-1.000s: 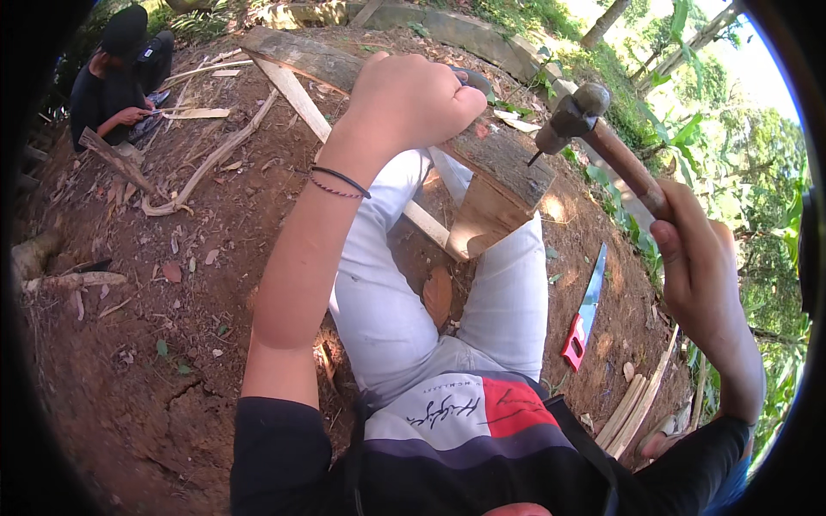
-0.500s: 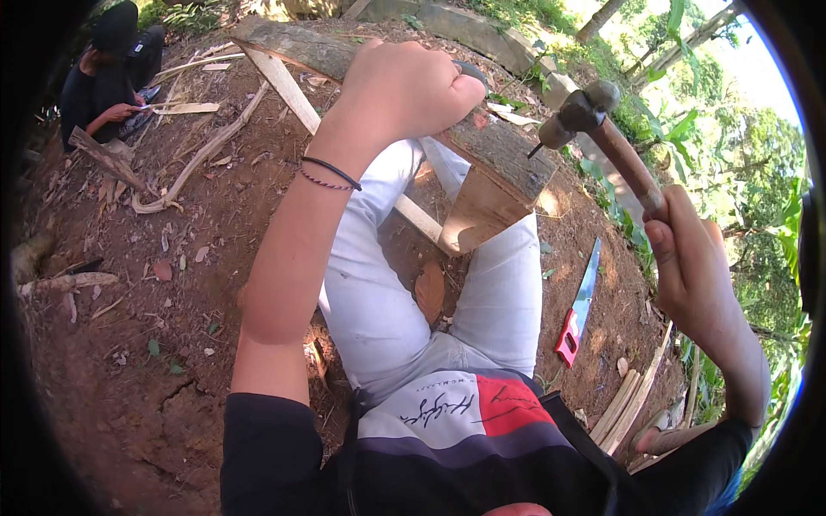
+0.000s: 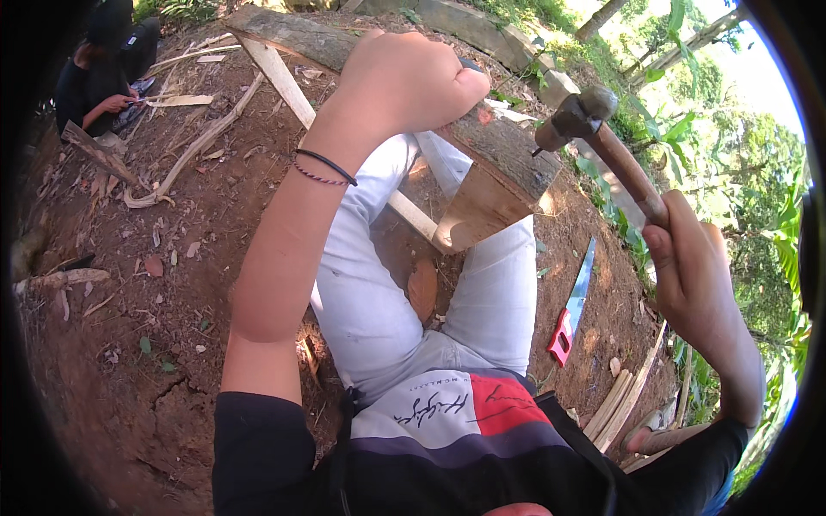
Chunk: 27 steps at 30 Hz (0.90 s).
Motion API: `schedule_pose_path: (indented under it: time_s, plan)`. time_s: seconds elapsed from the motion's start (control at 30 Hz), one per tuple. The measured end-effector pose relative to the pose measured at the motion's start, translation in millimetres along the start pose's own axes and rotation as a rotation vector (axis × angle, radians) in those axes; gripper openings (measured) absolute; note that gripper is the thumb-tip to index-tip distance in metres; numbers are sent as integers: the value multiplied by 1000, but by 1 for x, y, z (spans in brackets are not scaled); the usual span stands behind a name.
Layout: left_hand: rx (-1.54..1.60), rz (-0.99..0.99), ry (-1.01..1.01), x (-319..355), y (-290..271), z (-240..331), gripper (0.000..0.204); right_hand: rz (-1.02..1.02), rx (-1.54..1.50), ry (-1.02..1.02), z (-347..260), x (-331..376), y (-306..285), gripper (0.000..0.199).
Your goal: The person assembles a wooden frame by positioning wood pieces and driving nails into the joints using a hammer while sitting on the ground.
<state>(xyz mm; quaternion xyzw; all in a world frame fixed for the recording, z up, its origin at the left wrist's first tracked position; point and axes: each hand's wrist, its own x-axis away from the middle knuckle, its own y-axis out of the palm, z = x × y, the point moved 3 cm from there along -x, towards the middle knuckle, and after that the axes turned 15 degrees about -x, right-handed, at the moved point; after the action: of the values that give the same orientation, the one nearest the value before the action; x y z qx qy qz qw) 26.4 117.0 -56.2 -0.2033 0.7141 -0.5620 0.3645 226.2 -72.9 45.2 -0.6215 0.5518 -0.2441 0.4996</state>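
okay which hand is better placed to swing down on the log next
Right. The right hand already grips the hammer by its handle, head raised beside the log. The left hand is a closed fist resting on the log's top, holding something I cannot make out.

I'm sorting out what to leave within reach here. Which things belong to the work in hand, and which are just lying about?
In use:
- hammer, raised in the right hand
- log across the lap, cut end toward the person
- left hand, fisted on the log; what it grips is hidden

Lying about:
- red-handled saw on the dirt
- wood strips by the right elbow
- plank beyond the log
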Motion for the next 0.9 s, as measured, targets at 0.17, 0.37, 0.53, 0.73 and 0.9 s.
schedule_pose_path:
  time_s: [0.17,0.37,0.53,0.73,0.9]
  plan:
    - [136,-63,28,-3,-2,4,42,224,-971,462,-1,19,-68,27]
    - [21,139,18,7,9,-4,40,235,-635,330,7,6,-46,23]
    - [59,129,-35,4,-2,1,37,149,-298,209,5,17,-23,23]
    - [88,-27,-28,5,-9,0,40,239,-482,255,-4,22,-13,26]
    - [80,-51,-44,2,-11,-3,40,289,-413,240,-2,19,-23,30]
